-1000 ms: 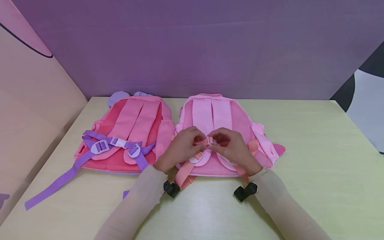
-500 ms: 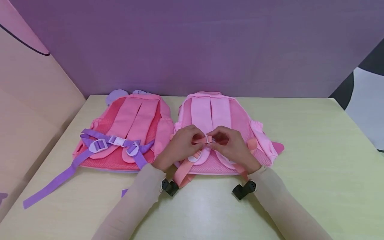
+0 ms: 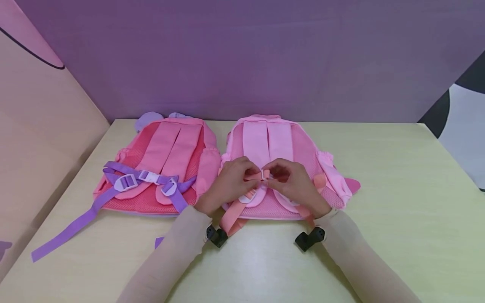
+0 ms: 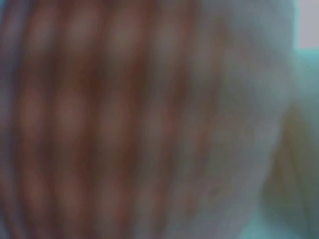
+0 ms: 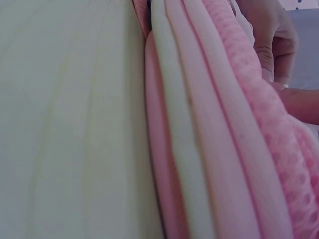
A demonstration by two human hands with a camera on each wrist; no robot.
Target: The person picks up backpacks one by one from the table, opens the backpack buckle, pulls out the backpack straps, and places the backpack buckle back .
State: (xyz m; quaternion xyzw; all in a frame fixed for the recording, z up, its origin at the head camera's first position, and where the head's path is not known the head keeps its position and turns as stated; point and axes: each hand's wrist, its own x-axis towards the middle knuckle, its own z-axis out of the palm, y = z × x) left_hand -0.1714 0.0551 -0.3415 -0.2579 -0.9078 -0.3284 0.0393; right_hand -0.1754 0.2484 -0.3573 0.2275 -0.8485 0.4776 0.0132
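A light pink backpack (image 3: 305, 155) lies with its shoulder straps facing up, close under both hands. In the head view, my left hand (image 3: 232, 179) pinches a coral webbing strap (image 3: 254, 177) across the lower part of those straps. A small white buckle (image 3: 262, 174) shows between my two hands. From the other side, my right hand (image 3: 293, 181) pinches the same strap beside the buckle, and its fingers hide part of it. The left wrist view is a blur of reddish-brown stripes. The right wrist view shows pink mesh (image 5: 249, 94) and, beyond it, fingers (image 5: 264, 55).
A darker pink backpack (image 3: 151, 143) lies on the left, with purple straps (image 3: 79, 221) and white buckles (image 3: 149, 177). Both rest on a pale wooden table (image 3: 398, 189). A purple panel (image 3: 242, 59) stands behind the table, and a pale panel (image 3: 41, 126) borders its left side.
The hands keep their hold on the coral strap with barely any movement at the buckle. The whole head view shifts slightly; the backpacks stay where they are.
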